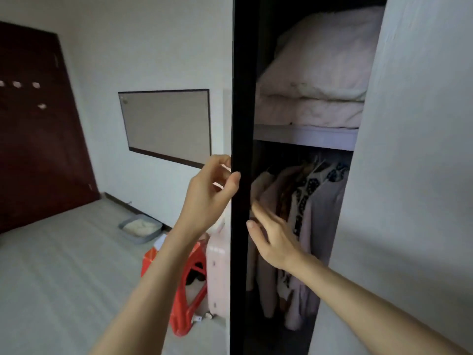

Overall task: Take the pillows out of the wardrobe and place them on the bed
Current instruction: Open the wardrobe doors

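The wardrobe stands partly open, its black door edge [242,98] running down the middle of the view. On the upper shelf [304,135] lie pale pillows [325,60], one stacked on folded white bedding. My left hand [210,190] curls around the black door edge at about mid height, thumb on the front. My right hand [271,234] is inside the opening below the shelf, fingers spread, close to the hanging clothes [307,208] and holding nothing. The bed [56,265] with a grey striped cover lies at lower left.
A white wardrobe door [414,175] fills the right side. A red plastic stool [189,285] and a pink case [217,272] stand between bed and wardrobe. A grey tray [140,228] sits on the floor by the wall, under a framed board [166,126]. A dark headboard [38,129] is at left.
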`<action>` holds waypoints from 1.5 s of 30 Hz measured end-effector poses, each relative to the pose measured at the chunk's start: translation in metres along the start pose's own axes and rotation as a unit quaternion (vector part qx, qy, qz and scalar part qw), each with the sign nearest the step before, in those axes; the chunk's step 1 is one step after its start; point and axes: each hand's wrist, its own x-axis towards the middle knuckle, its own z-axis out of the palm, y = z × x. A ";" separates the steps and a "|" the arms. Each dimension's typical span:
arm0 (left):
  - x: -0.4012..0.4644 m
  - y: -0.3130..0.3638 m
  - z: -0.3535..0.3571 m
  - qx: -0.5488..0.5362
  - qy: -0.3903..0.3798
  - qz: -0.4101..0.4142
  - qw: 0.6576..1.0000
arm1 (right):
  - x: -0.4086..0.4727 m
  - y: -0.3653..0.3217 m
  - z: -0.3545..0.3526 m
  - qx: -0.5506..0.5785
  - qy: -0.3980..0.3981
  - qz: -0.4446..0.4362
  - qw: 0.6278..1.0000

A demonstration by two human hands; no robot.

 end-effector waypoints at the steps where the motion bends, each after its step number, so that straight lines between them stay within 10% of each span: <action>1: -0.004 -0.003 -0.015 0.011 0.013 -0.005 1.000 | 0.006 -0.003 0.012 0.002 -0.008 -0.016 1.000; 17: -0.001 -0.086 -0.149 0.035 0.134 -0.202 0.970 | 0.113 -0.068 0.135 -0.142 -0.205 -0.065 0.966; 27: -0.029 -0.074 -0.108 0.277 0.256 -0.043 0.925 | 0.090 -0.040 0.101 -0.113 -0.091 -0.008 0.989; 35: -0.008 -0.070 0.000 0.163 0.049 -0.050 0.984 | 0.036 0.017 -0.015 -0.262 0.021 0.095 0.960; 45: 0.100 -0.038 0.189 0.036 -0.194 -0.056 0.979 | -0.003 0.076 -0.191 -0.481 0.120 0.153 0.855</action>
